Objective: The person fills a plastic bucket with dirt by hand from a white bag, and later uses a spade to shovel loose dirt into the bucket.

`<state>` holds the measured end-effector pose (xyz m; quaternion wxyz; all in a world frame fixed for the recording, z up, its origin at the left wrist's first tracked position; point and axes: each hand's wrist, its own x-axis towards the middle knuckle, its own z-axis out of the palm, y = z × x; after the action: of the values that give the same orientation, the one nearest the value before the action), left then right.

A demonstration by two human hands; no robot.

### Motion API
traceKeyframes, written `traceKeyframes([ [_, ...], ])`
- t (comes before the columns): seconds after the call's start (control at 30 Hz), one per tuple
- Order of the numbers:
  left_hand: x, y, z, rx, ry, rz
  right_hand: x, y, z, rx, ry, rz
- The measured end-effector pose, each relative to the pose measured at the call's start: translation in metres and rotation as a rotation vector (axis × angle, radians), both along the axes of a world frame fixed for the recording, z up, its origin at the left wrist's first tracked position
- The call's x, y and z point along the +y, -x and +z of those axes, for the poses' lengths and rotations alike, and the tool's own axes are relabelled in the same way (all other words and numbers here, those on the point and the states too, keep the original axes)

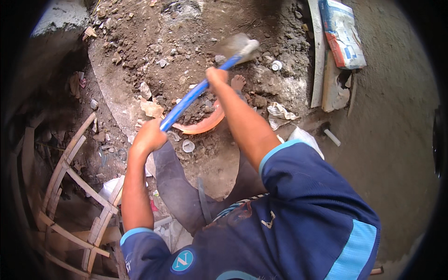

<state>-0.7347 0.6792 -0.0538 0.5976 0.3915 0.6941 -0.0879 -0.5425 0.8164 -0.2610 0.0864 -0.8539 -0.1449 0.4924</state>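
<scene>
Both hands are wrapped around the blue handle of a hoe (189, 99) slanting up to the right in front of me. My left hand (149, 135) is closed on its near end, while my right hand (217, 78) grips it farther up, close to the head. The hoe's pale metal blade (232, 46) is smeared by motion over the loose soil (186, 51). Below the handle, between my bare feet, sits an orange pan (203, 127) with dark soil and stones in it. My forearm and the handle hide part of its rim.
A wooden lattice frame (91, 193) stands at the lower left. At the right, boards (318, 60) and a printed bag (343, 37) lie along a grey wall (396, 126). A white cap (276, 65), crumpled wrapping (281, 112) and a white-handled tool (332, 136) lie nearby.
</scene>
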Motion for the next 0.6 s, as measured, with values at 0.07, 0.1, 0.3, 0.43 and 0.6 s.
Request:
traceKeyframes([
  [0.07, -0.025, 0.009, 0.007, 0.031, 0.069, 0.067, -0.014, 0.027, 0.004, 0.033, -0.001, 0.134],
  [0.1, -0.041, 0.010, 0.010, 0.053, 0.118, 0.137, -0.017, 0.043, 0.017, 0.001, 0.026, 0.257],
  [0.3, -0.104, -0.061, 0.042, 0.023, 0.147, 0.576, -0.041, 0.070, 0.029, -0.022, 0.001, 0.743],
  [0.43, -0.169, -0.115, 0.062, -0.141, 0.321, 0.899, -0.090, 0.055, 0.080, 0.111, 0.006, 0.917],
  [0.6, -0.234, -0.117, 0.155, -0.107, 0.375, 0.718, -0.191, 0.010, 0.146, 0.208, -0.032, 0.938],
])
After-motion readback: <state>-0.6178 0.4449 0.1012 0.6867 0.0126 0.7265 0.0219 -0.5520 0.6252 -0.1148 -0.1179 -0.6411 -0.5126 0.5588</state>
